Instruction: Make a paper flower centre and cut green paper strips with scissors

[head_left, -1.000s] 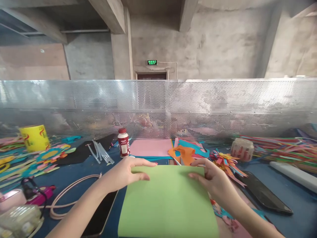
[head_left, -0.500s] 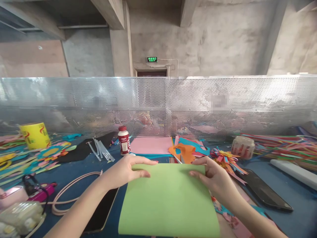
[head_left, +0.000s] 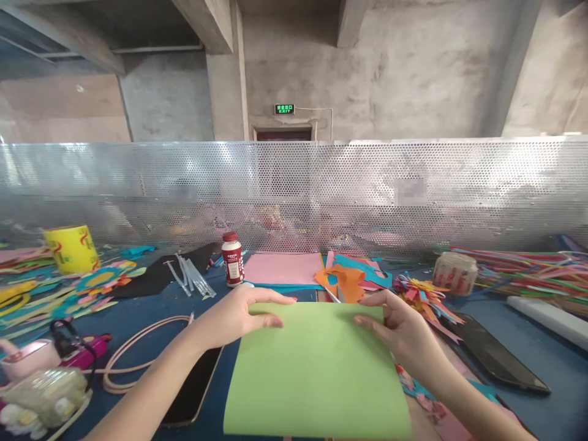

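A light green sheet of paper (head_left: 316,373) is held up in front of me, its lower part curving toward me. My left hand (head_left: 243,312) pinches its top left edge, thumb on the near face and fingers behind. At the top right corner my right hand (head_left: 395,321) grips it the same way, also closed. Just beyond the paper's top edge lie orange paper scraps (head_left: 346,282) and the white tip of what may be scissors (head_left: 331,294). Under my left forearm is a dark phone (head_left: 193,389).
Behind stand a stack of pink paper (head_left: 282,268), a red-capped bottle (head_left: 232,260) and a perforated metal screen (head_left: 294,177). To the left are a yellow tape roll (head_left: 72,248), glue sticks (head_left: 190,275) and a coiled cable (head_left: 124,355). On the right sit a black phone (head_left: 500,355) and a jar (head_left: 454,272).
The whole view has shifted slightly, so things appear a little further right. Both hands keep hold of the green paper in nearly the same pose.
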The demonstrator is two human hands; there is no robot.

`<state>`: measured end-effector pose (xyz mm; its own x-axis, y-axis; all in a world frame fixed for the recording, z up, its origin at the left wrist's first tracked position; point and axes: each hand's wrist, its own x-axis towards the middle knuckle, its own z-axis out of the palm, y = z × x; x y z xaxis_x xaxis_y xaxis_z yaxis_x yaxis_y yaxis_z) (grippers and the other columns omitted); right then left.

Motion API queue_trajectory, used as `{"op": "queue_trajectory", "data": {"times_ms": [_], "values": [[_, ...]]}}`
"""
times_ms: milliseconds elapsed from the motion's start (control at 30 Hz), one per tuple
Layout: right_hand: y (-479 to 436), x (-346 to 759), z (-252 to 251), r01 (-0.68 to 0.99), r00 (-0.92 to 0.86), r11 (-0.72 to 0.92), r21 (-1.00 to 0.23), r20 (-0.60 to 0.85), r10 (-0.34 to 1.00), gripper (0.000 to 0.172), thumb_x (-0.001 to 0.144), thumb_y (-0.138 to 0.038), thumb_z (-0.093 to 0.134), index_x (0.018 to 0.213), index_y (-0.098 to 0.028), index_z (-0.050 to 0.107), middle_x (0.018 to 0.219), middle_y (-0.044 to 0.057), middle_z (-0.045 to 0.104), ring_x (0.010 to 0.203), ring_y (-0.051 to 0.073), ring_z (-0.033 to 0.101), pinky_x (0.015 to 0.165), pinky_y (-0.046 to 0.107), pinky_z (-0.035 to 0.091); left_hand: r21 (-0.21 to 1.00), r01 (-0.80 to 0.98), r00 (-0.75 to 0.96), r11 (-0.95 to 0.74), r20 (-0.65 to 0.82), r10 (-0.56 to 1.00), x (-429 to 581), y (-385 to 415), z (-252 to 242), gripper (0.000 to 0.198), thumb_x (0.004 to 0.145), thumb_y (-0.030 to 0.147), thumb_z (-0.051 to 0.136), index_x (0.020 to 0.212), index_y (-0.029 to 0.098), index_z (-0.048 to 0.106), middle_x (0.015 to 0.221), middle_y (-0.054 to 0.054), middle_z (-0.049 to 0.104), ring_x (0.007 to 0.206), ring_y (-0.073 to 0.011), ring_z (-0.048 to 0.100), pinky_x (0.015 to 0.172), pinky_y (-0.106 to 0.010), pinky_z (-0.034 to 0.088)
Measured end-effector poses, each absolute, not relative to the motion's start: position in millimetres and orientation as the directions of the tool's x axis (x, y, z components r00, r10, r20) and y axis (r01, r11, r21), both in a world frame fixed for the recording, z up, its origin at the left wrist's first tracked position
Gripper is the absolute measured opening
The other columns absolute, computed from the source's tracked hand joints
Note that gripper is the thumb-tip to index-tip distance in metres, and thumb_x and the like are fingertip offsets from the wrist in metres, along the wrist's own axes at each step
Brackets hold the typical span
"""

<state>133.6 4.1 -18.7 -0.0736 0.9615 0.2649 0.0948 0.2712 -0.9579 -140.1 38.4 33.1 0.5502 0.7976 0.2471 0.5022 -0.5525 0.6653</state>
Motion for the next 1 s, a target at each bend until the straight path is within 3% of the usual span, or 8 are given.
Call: {"op": "queue_trajectory", "data": {"times_ms": [267, 600, 833, 900, 1000], "values": [[6.1, 136.2, -19.8, 0.251, 0.012, 0.278, -0.927, 0.29, 0.957, 0.031, 0.069, -0.047, 0.066, 0.082, -0.023, 0.052, 0.051, -0.007, 0.051, 0.043, 0.012, 0.052, 0.038, 0.022, 0.037, 0.679, 0.513, 0.542, -0.524, 0.217, 0.812, -139.3, 37.4, 32.1, 0.034, 0.072, 0.041, 0.063, 0.105, 0.032, 0.065, 0.107, 0.0, 0.066, 0.099, -0.0223, 0.059, 0.089, -0.039, 0.043], [6.0, 133.3, -19.0, 0.089, -0.026, 0.246, -0.965, 0.245, 0.969, 0.033, 0.067, -0.046, 0.068, 0.079, -0.023, 0.049, 0.063, -0.001, 0.064, 0.052, 0.016, 0.06, 0.044, 0.026, 0.046, 0.674, 0.525, 0.544, -0.519, 0.204, 0.814, -139.4, 38.8, 30.7, 0.033, 0.073, 0.043, 0.063, 0.104, 0.031, 0.064, 0.107, 0.001, 0.065, 0.101, -0.0219, 0.058, 0.091, -0.038, 0.041], [4.3, 134.3, -8.5, 0.137, -0.09, 0.155, -0.978, 0.144, 0.985, 0.038, 0.065, -0.05, 0.067, 0.077, -0.022, 0.045, 0.061, -0.002, 0.063, 0.053, 0.018, 0.062, 0.045, 0.026, 0.045, 0.705, 0.544, 0.544, -0.454, 0.116, 0.831, -139.9, 39.1, 32.5, 0.036, 0.071, 0.043, 0.065, 0.104, 0.027, 0.064, 0.105, 0.0, 0.066, 0.099, -0.021, 0.058, 0.087, -0.035, 0.043], [4.7, 136.5, -7.7, 0.192, -0.175, 0.088, -0.977, 0.054, 0.983, 0.036, 0.068, -0.05, 0.064, 0.077, -0.021, 0.044, 0.064, -0.001, 0.065, 0.055, 0.018, 0.062, 0.046, 0.025, 0.044, 0.719, 0.556, 0.552, -0.418, 0.058, 0.832, -140.2, 38.9, 32.5, 0.038, 0.069, 0.044, 0.066, 0.103, 0.025, 0.064, 0.102, -0.001, 0.066, 0.093, -0.0208, 0.061, 0.08, -0.032, 0.046], [2.6, 139.5, -9.0, 0.482, -0.246, 0.063, -0.874, -0.066, 0.967, 0.029, 0.068, -0.042, 0.064, 0.077, -0.019, 0.049, 0.062, -0.002, 0.06, 0.049, 0.011, 0.053, 0.042, 0.02, 0.034, 0.723, 0.6, 0.606, -0.342, -0.131, 0.785, -138.3, 38.6, 28.4, 0.042, 0.065, 0.045, 0.068, 0.1, 0.022, 0.065, 0.093, -0.003, 0.069, 0.079, -0.0196, 0.064, 0.067, -0.028, 0.048]]}}
